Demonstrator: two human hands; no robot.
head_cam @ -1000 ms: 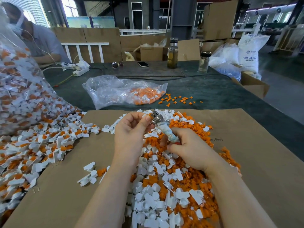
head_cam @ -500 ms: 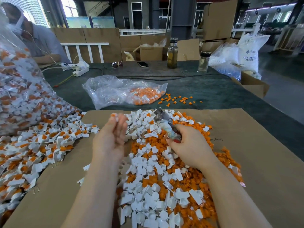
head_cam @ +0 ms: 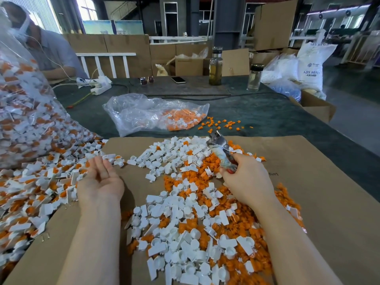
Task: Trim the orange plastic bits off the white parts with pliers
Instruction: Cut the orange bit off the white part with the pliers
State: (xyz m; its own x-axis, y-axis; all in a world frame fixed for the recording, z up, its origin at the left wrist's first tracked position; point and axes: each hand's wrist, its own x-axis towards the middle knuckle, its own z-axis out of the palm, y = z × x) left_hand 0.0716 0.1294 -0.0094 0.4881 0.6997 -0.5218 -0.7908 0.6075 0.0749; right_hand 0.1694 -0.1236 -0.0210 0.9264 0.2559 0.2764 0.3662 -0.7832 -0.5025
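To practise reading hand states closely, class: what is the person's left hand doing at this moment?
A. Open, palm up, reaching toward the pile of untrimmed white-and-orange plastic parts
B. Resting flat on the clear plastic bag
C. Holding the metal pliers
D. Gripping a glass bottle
A: the left hand lies open, palm up, beside the untrimmed white-and-orange plastic parts, while the right hand grips the metal pliers.

Right hand [head_cam: 245, 177] grips pliers [head_cam: 221, 150]; left hand [head_cam: 100, 177] empty.

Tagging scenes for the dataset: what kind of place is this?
Likely a plastics factory floor: an ABS resin sack, stacked cardboard boxes, and a big clear bag of untrimmed parts.
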